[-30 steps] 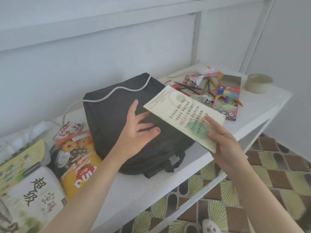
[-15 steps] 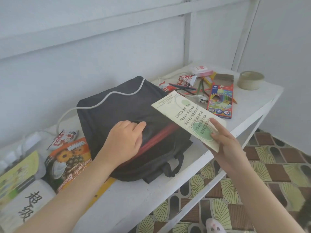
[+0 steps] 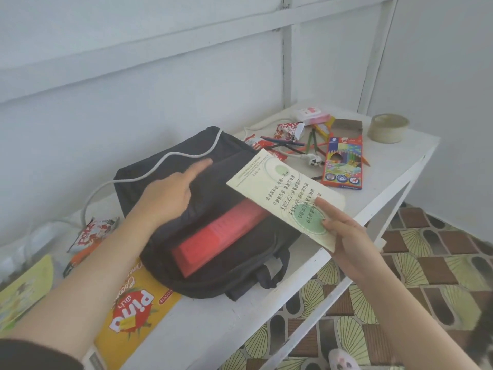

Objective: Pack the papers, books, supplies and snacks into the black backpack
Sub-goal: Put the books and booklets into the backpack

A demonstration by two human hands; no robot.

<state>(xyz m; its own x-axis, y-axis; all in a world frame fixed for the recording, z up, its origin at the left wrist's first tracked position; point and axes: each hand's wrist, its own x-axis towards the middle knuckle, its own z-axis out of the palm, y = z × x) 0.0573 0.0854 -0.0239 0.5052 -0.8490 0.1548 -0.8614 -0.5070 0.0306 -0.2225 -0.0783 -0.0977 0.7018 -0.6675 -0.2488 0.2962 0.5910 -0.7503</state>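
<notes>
over the open mouth of the soft black fabric backpack, which lies flat on the white painted shelf, the right hand pinches a thin cream paper leaflet by its near corner, thumb on top beside a pale green printed circle, fingers underneath. the leaflet is flat and slightly tilted, printed with columns of dark characters, and its lower edge covers one end of a red, hard-edged rectangular book lying inside the bag's gap. the left hand grips the bag's upper flap and holds it raised, index finger straight along the cloth, the other fingers curled into it. a white cable runs across the bag's back. beyond the leaflet sits a cardboard box of coloured pencils, with loose pencils beside it.
</notes>
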